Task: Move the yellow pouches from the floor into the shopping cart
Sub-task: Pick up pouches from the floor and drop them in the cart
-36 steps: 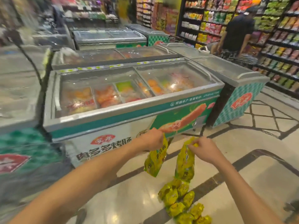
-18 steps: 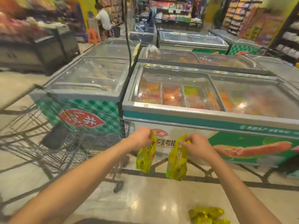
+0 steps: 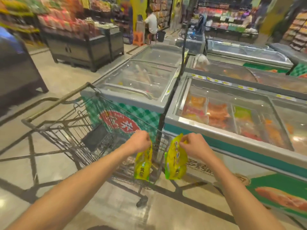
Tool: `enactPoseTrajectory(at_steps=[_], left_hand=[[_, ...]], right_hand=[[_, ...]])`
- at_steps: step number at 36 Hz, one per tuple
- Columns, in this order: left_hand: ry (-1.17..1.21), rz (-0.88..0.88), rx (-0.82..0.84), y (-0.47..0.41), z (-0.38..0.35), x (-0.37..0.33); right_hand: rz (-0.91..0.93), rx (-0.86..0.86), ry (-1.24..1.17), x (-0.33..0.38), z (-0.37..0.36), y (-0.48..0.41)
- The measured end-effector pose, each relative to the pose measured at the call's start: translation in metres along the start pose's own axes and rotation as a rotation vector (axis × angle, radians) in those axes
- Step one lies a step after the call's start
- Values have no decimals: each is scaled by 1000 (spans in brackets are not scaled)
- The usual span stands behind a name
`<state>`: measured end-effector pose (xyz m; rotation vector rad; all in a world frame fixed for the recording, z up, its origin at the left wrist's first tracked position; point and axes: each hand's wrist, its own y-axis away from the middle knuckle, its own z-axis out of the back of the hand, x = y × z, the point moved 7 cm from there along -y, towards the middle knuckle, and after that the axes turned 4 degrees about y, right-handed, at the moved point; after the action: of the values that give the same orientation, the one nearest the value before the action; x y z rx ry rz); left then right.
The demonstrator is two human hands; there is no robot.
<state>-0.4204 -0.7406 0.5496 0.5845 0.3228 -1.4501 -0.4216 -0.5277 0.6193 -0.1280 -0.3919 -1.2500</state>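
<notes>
My left hand (image 3: pixel 139 142) pinches the top of one yellow pouch (image 3: pixel 143 165), which hangs down over the near right corner of the wire shopping cart (image 3: pixel 66 128). My right hand (image 3: pixel 194 146) holds a second yellow pouch (image 3: pixel 175 163) by its top edge, just right of the cart's corner and in front of the freezer. Both pouches dangle upright at about the same height. The cart basket stands to the left of my hands, its handle toward the left. The pile of pouches on the floor is out of view.
Glass-topped chest freezers (image 3: pixel 232 113) stand right behind the cart and stretch to the right. A dark display stand (image 3: pixel 83 47) sits at the back left and a dark cabinet (image 3: pixel 15 67) at the far left. A person sits at the far end of the aisle (image 3: pixel 151 24).
My view has swung left from the floor pile toward the cart. Both hands carried their pouches left and up, and the cart now fills the left of the view.
</notes>
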Motion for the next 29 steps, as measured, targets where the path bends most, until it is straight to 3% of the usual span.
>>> enactPoseTrajectory(at_steps=[15,29], left_hand=[[186,271,-134,-62,0,90],[271,614,-100,-117,-83,148]], right_hand=[[205,202,223,59,-95,-148],[485,617,474,52,-227,-250]])
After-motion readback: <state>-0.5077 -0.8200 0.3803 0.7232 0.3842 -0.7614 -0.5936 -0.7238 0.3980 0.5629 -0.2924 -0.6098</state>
